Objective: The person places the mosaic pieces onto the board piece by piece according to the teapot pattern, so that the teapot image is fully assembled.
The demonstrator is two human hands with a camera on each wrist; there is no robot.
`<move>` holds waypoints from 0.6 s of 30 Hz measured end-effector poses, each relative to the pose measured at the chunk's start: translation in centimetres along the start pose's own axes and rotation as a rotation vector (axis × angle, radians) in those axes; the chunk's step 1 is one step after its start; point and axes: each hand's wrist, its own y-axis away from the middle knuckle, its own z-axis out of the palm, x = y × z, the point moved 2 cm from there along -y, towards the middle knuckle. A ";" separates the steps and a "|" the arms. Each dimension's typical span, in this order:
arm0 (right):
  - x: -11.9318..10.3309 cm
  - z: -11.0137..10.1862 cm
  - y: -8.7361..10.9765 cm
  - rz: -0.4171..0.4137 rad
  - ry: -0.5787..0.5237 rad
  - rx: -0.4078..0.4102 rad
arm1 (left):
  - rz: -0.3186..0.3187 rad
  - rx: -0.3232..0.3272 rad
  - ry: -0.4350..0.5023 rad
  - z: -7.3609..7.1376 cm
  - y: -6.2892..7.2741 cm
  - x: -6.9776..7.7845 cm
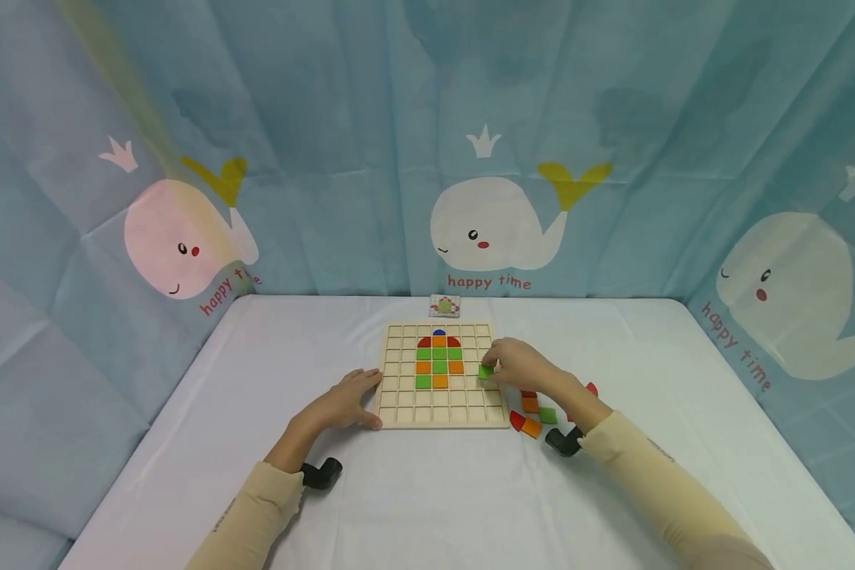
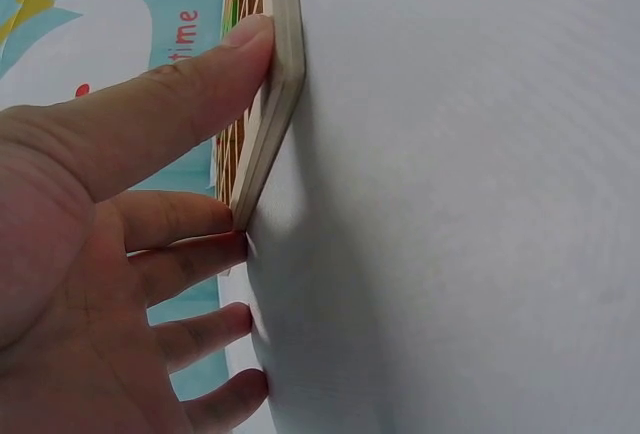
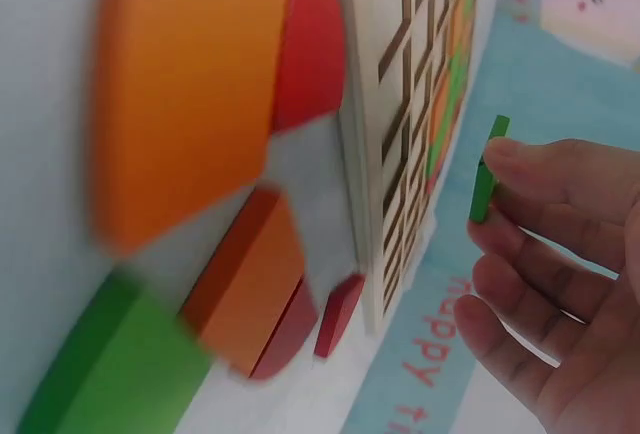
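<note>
A wooden grid board [image 1: 399,414] lies flat on the table, with coloured tiles [image 1: 438,354] set in a pattern over its middle columns. My left hand [image 1: 345,398] steadies the board's left side; in the left wrist view the thumb [image 2: 160,114] touches the front corner and the other fingers [image 2: 205,334] stretch along the edge and tabletop. Between thumb and fingertips, my right hand [image 1: 523,365] pinches a green square tile [image 3: 485,179] above the board's right part. The right wrist view shows that tile held edge-on, apart from the board.
Beside the board's right edge lie loose orange tiles [image 1: 530,428], a green tile [image 1: 548,416] and several red curved pieces [image 1: 516,420], some partly hidden by the right arm. A small picture card [image 1: 445,306] sits behind the board. Whale-printed cloth [image 1: 328,222] hangs around the white table [image 1: 427,499].
</note>
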 end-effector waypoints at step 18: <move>-2.5 2.6 -3.4 -0.118 0.100 -0.030 | 0.009 -0.010 -0.005 -0.1 0.1 0.1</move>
